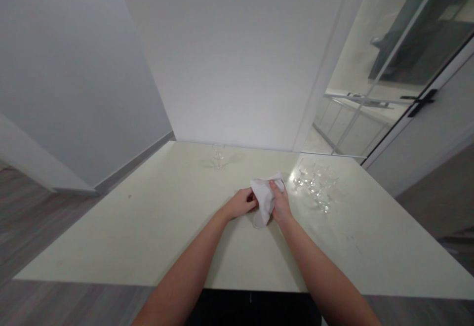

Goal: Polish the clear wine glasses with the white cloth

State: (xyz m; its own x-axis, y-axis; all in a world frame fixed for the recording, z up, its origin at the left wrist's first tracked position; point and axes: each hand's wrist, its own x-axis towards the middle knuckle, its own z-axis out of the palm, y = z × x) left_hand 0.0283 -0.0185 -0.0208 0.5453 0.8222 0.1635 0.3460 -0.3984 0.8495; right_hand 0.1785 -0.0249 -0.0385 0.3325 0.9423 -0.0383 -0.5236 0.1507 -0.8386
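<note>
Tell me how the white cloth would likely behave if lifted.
The cloth is probably floppy, as it drapes in loose folds from the right hand. It looks thin, so it's likely light for its size. It might drag against the glass, whose clear, rounded edge shows just below it.

Our bare left arm (190, 266) slants in from the near side toward the right, and our right arm (326, 266) slants toward the left. Our left hand (239, 204) curls inward, fingers bent, some tips hidden. Our right hand (281, 204), near it, grips firmly, thumb extended toward the far left.
</note>
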